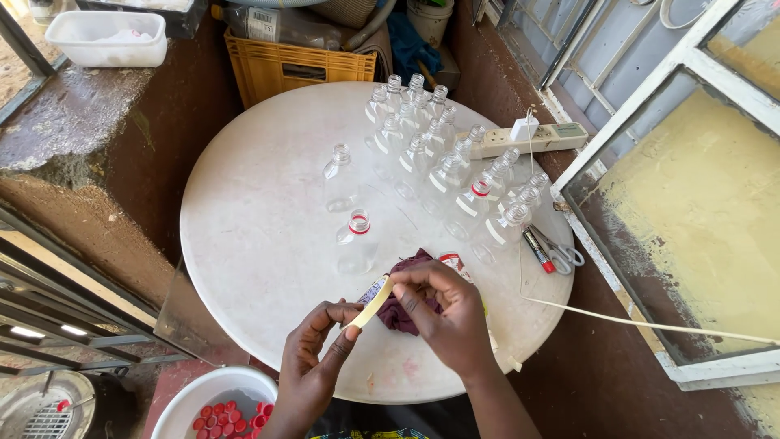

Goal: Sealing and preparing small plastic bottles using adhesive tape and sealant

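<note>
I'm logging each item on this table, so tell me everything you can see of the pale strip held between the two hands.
The pale strip is a short, narrow, cream-yellow band that looks like tape or a sticker label, thin and flexible. It runs tilted, its upper end pinched by the right hand and its lower end by the left hand. It is held just above the white round table, in front of a dark maroon cloth. A small printed label piece shows right behind it; whether they touch is unclear.

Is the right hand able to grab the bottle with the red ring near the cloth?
Probably yes, once it is free. The right hand pinches a strip of tape together with the left hand. The bottle with the red ring stands just beyond, with bare table between and nothing blocking.
</note>
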